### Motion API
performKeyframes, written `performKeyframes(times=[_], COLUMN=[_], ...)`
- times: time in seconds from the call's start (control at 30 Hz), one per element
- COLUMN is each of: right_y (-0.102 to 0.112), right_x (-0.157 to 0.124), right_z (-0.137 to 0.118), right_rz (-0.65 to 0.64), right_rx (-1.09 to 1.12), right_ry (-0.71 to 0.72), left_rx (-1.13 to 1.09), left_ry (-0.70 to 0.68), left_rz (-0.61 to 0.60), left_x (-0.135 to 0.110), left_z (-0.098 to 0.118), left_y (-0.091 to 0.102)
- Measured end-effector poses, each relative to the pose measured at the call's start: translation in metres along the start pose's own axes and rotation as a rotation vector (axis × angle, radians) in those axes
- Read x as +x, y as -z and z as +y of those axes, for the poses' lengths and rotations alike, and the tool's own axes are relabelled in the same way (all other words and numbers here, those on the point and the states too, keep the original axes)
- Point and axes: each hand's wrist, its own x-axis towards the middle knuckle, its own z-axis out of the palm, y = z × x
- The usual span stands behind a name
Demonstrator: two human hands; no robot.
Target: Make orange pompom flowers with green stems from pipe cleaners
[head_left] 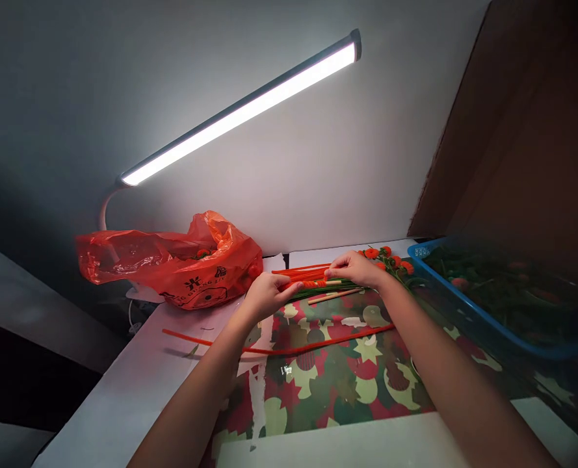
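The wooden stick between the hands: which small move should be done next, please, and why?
Probably the right hand should wind one more turn of the orange strip around the wooden stick, while the left hand steadies it. Loops circle only part of the stick, bare wood shows to their right, and the right fingertips seem to pinch the strip.

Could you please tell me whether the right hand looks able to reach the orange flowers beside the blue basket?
Probably yes: the right hand is close beside the orange flowers, with nothing visible between them, though it seems busy pinching an orange strip.
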Motion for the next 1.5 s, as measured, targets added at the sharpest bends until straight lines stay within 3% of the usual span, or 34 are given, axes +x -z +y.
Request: performKeyframes(times=[0.17, 0.3, 0.43, 0.57, 0.73, 0.87, 1.03, 1.13, 1.23, 1.37, 1.5], right_y=[-0.013, -0.027, -0.042, -0.048, -0.039, -0.026, -0.012, -0.013, -0.023, -0.044, -0.057], right_x=[0.003, 0.003, 0.006, 0.011, 0.009, 0.005, 0.003, 0.002, 0.002, 0.001, -0.001], right_z=[-0.004, -0.013, -0.014, -0.01, -0.006, 0.001, 0.0, -0.007, -0.015, -0.023, -0.021], right_rz=[0.154, 0.257, 0.278, 0.228, 0.088, 0.013, 0.032, 0.109, 0.289, 0.499, 0.576], right_rx=[-0.115, -0.13, -0.05, 0.076, 0.144, 0.124, 0.006, -0.103, -0.214, -0.305, -0.298], right_ry=[0.029, 0.077, 0.091, 0.055, -0.01, -0.044, -0.05, -0.041, -0.005, 0.118, 0.213], left_rx=[0.246, 0.225, 0.124, -0.031, -0.131, -0.09, 0.109, 0.343, 0.41, 0.139, -0.131], left_ry=[0.084, 0.172, 0.211, 0.168, 0.068, 0.016, -0.02, -0.02, 0.066, 0.186, 0.206], left_rz=[0.077, 0.215, 0.307, 0.26, 0.132, 0.037, 0.0, 0.042, 0.142, 0.32, 0.311], left_x=[-0.003, -0.002, 0.003, 0.008, 0.007, 0.002, -0.001, -0.003, -0.003, -0.001, 0.003], left_z=[0.007, 0.002, -0.011, -0.023, -0.022, -0.015, -0.003, 0.006, 0.01, 0.006, -0.002], left_y=[0.001, 0.003, 0.004, -0.001, -0.001, 0.006, 0.014, 0.014, 0.012, 0.007, 0.002])
